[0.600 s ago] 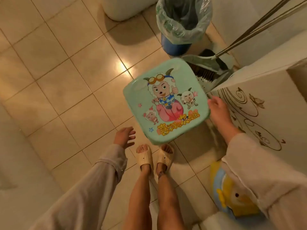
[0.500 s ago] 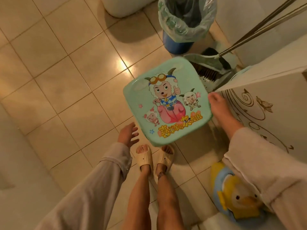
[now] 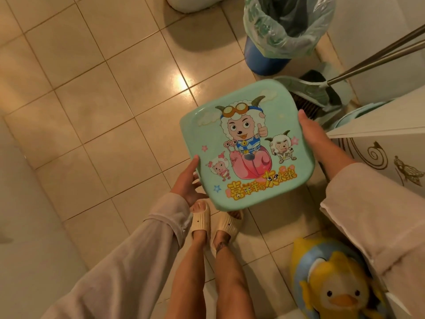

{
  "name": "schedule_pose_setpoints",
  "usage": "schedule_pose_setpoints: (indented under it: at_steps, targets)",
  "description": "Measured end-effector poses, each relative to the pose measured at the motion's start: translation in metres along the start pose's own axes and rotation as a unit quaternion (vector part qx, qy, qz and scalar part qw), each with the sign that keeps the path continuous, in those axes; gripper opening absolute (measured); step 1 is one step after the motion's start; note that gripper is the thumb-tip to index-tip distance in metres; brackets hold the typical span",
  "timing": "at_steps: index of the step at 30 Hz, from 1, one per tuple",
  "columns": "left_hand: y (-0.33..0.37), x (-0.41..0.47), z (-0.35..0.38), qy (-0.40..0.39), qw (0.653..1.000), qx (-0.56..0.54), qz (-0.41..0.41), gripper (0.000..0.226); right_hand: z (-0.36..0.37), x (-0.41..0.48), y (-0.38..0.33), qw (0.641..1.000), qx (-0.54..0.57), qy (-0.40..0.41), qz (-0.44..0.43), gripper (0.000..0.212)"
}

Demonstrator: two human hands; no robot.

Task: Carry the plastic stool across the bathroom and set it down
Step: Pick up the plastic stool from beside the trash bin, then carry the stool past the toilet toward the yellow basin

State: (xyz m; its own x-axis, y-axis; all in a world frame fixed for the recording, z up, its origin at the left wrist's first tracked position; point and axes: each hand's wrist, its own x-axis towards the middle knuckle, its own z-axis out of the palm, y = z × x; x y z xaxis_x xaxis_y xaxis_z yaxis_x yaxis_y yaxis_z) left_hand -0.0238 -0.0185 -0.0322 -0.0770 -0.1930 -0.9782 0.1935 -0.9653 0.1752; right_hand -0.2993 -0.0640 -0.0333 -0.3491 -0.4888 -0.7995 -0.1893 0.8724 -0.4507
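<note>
The mint-green plastic stool (image 3: pixel 243 143), its seat printed with cartoon sheep, sits in the middle of the head view above the tiled floor, in front of my feet in cream slippers. My right hand (image 3: pixel 315 134) grips the seat's right edge, thumb on top. My left hand (image 3: pixel 187 180) holds the seat's lower left edge, fingers going under it. The stool's legs are hidden beneath the seat, so I cannot tell whether they touch the floor.
A blue bin with a green bag (image 3: pixel 282 31) stands behind the stool. A dustpan and broom (image 3: pixel 315 93) lean at the right by a white cabinet (image 3: pixel 379 146). A yellow duck toy (image 3: pixel 338 286) lies at lower right. Beige floor tiles (image 3: pixel 92 111) spread to the left.
My left hand has come up from beside my leg and taken hold of the stool's left edge. The stool looks larger and nearer to the camera.
</note>
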Motion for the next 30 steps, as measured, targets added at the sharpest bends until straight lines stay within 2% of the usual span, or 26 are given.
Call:
schedule_pose_setpoints:
  at_steps: [6,9,13,16,22,25,27,30]
  targets:
    - [0.025,-0.035,-0.014,0.029,0.999,0.031,0.032,0.047,0.002,-0.042,-0.005,0.997,0.074,0.006,-0.03,0.04]
    - [0.038,-0.07,-0.027,0.033,0.996,0.075,0.038,0.039,0.005,-0.079,-0.003,0.992,0.126,0.016,-0.023,0.038]
    - [0.044,-0.126,-0.046,0.027,0.992,0.113,0.038,0.053,0.002,-0.14,-0.006,0.983,0.177,0.018,-0.04,0.036]
    - [0.041,-0.17,-0.06,0.035,0.992,0.114,0.049,0.058,-0.002,-0.188,-0.01,0.971,0.236,-0.01,-0.039,0.03]
    - [0.042,-0.245,-0.09,0.047,0.992,0.095,0.073,0.052,-0.003,-0.263,-0.04,0.965,0.242,-0.064,-0.076,0.018]
    - [0.045,-0.269,-0.102,0.057,0.992,0.073,0.083,0.057,0.002,-0.283,-0.063,0.964,0.235,-0.084,-0.094,0.013]
    - [0.048,-0.282,-0.111,0.066,0.992,0.06,0.093,0.061,0.007,-0.293,-0.081,0.964,0.227,-0.093,-0.103,0.018]
    - [0.058,-0.294,-0.129,0.083,0.989,0.044,0.113,0.064,0.02,-0.304,-0.112,0.965,0.206,-0.111,-0.116,0.037]
